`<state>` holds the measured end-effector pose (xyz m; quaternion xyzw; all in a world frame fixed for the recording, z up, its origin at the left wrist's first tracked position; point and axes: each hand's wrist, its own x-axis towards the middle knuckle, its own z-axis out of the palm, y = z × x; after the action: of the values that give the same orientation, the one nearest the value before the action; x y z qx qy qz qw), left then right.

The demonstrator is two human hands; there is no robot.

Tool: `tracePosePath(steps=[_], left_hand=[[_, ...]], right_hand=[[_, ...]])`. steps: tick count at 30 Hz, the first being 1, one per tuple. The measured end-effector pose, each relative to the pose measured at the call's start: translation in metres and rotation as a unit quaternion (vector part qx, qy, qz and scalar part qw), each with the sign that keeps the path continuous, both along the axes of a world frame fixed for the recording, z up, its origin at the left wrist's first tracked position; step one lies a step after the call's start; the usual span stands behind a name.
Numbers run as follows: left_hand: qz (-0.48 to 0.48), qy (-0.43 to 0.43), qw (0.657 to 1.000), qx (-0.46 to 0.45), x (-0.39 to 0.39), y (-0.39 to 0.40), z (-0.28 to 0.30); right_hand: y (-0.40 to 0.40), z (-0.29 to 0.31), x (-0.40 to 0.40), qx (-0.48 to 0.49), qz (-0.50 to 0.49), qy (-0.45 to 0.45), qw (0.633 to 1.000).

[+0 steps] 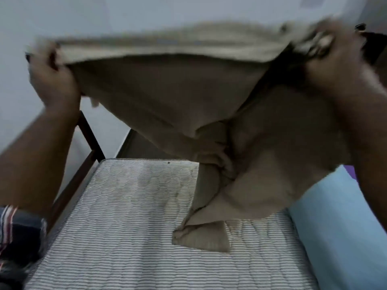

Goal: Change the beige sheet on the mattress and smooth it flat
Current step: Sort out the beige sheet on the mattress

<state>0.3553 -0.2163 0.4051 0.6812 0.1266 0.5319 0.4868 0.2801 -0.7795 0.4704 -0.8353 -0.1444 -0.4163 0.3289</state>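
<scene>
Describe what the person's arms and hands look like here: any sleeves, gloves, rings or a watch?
Both forearms are bare. The left hand and right hand wear no gloves. A short sleeve shows at the left upper arm: dark cloth with red and white stripes. No sleeve shows on the right arm. Motion blur hides small details, so rings or a watch cannot be ruled out.

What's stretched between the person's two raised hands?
In the head view, the beige sheet spans from the left hand to the right hand, sagging onto the striped mattress.
</scene>
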Motion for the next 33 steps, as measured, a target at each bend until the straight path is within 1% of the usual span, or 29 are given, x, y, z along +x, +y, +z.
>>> tracePosePath(steps=[1, 2, 4, 6, 7, 8, 9, 10, 11, 12, 13, 14, 16, 17, 18, 19, 20, 22, 24, 27, 29, 30, 31, 33], left_hand=[[-0.01, 0.025, 1.0, -0.001, -0.012, -0.003, -0.004], [-0.019, 0.044, 0.999, -0.013, -0.029, -0.016, -0.005], [-0.003, 0.061, 0.998, -0.024, -0.046, -0.017, -0.01], [0.016, 0.025, 0.999, -0.038, -0.054, -0.007, -0.007], [0.021, 0.031, 0.999, -0.033, -0.056, 0.001, -0.01], [0.039, 0.039, 0.998, -0.022, -0.067, 0.0, -0.014], [0.05, 0.066, 0.997, -0.007, -0.081, -0.007, -0.022], [0.053, 0.111, 0.992, 0.014, -0.096, -0.016, -0.032], [0.048, 0.171, 0.984, 0.031, -0.113, -0.024, -0.044], [0.039, 0.221, 0.973, 0.045, -0.125, -0.027, -0.06], [0.033, 0.261, 0.964, 0.035, -0.136, -0.029, -0.071], [0.024, 0.272, 0.962, 0.03, -0.144, -0.03, -0.081], [0.0, 0.249, 0.968, 0.024, -0.155, -0.027, -0.094], [-0.005, 0.242, 0.97, 0.008, -0.16, -0.022, -0.1], [-0.007, 0.227, 0.974, -0.011, -0.165, -0.016, -0.108], [-0.014, 0.222, 0.974, -0.029, -0.172, -0.01, -0.119], [-0.013, 0.233, 0.972, -0.036, -0.183, -0.002, -0.131], [0.006, 0.299, 0.953, -0.054, -0.21, 0.018, -0.169], [0.006, 0.349, 0.934, -0.08, -0.237, 0.03, -0.207], [0.001, 0.375, 0.915, -0.148, -0.278, 0.026, -0.249], [0.002, 0.399, 0.895, -0.201, -0.304, 0.022, -0.273], [-0.01, 0.409, 0.882, -0.233, -0.315, 0.023, -0.286], [-0.021, 0.424, 0.865, -0.266, -0.324, 0.024, -0.294], [-0.031, 0.47, 0.821, -0.322, -0.332, 0.032, -0.316]], right_hand=[[0.0, -0.002, 0.0, 0.012, 0.025, 0.022, 0.999], [0.002, -0.002, -0.003, -0.006, 0.024, 0.033, 0.999], [-0.005, 0.0, -0.004, -0.036, -0.027, -0.021, 0.999], [-0.018, -0.001, -0.008, 0.028, -0.074, -0.126, 0.989], [-0.021, -0.007, -0.01, 0.041, -0.082, -0.14, 0.986], [-0.025, -0.021, -0.011, 0.032, -0.092, -0.143, 0.985], [-0.026, -0.042, -0.017, 0.017, -0.083, -0.106, 0.991], [-0.024, -0.065, -0.025, 0.002, -0.061, -0.022, 0.998], [-0.021, -0.084, -0.038, -0.01, -0.025, 0.093, 0.995], [-0.018, -0.103, -0.051, -0.021, 0.005, 0.198, 0.98], [-0.018, -0.118, -0.061, -0.012, 0.019, 0.251, 0.968], [-0.017, -0.129, -0.07, 0.006, 0.016, 0.251, 0.968], [-0.006, -0.144, -0.09, 0.059, -0.025, 0.184, 0.981], [0.004, -0.153, -0.101, 0.07, -0.037, 0.155, 0.985], [0.017, -0.165, -0.113, 0.067, -0.034, 0.14, 0.987], [0.029, -0.181, -0.125, 0.055, -0.015, 0.151, 0.987], [0.039, -0.196, -0.137, 0.045, 0.01, 0.189, 0.981], [0.05, -0.23, -0.163, 0.032, 0.04, 0.291, 0.955], [0.052, -0.266, -0.187, 0.008, 0.027, 0.373, 0.927], [0.053, -0.323, -0.228, -0.024, 0.021, 0.478, 0.878], [0.057, -0.346, -0.254, -0.047, 0.013, 0.503, 0.863], [0.061, -0.35, -0.265, -0.042, 0.006, 0.505, 0.862], [0.064, -0.351, -0.273, -0.031, -0.007, 0.505, 0.862], [0.071, -0.348, -0.281, -0.021, -0.029, 0.497, 0.867]])
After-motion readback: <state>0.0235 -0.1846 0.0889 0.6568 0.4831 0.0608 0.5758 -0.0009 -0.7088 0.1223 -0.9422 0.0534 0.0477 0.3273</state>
